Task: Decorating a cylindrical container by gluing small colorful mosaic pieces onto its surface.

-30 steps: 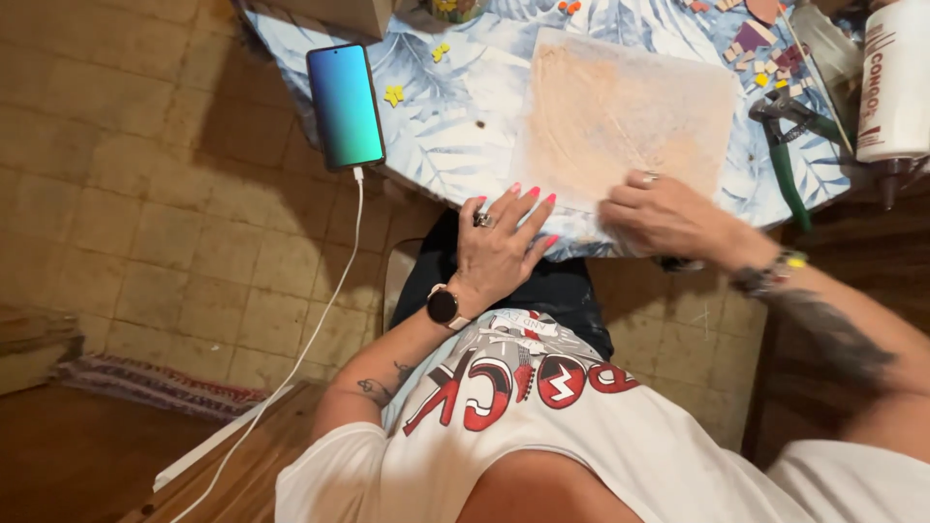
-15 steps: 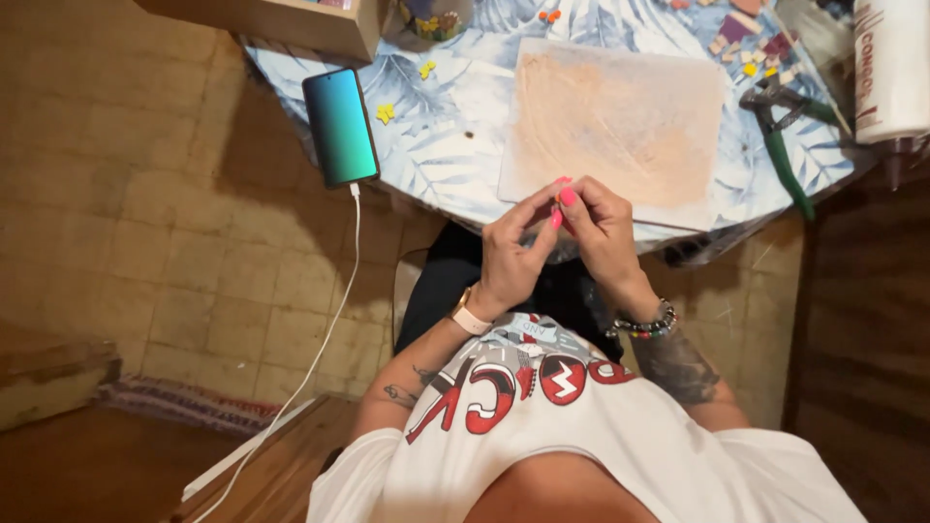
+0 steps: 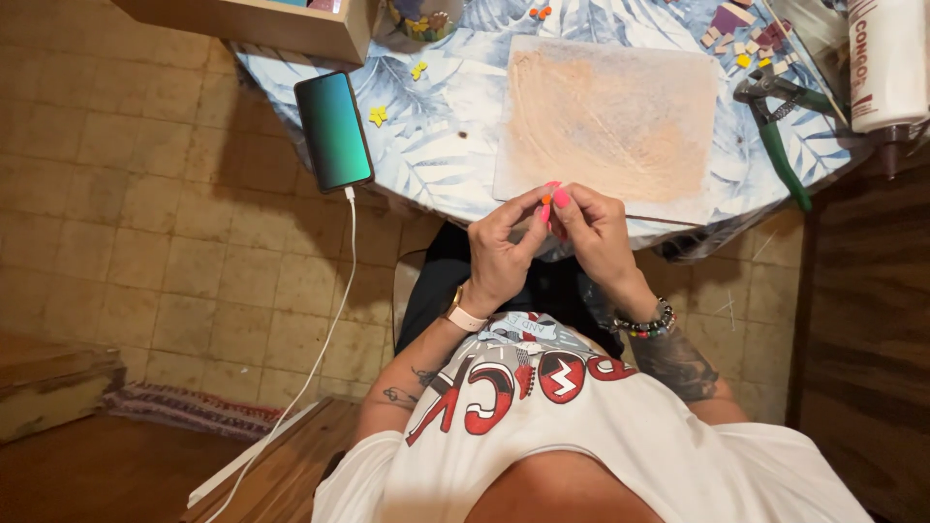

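My left hand, with a watch on its wrist, and my right hand, with bead bracelets, are brought together over my lap at the table's near edge. Their fingertips pinch a tiny orange piece between them; most of it is hidden by the fingers. Just beyond the hands a square board smeared with pale orange lies on the round table with a leaf-patterned cloth.
A phone with a lit screen lies at the table's left edge, its white cable hanging to the tiled floor. Green-handled nippers, a white bottle and small mosaic pieces sit at the right. A wooden box stands far left.
Both hands left the table edge and the board, came together in front of my chest, and now pinch a small piece between their fingertips. The view has shifted slightly.
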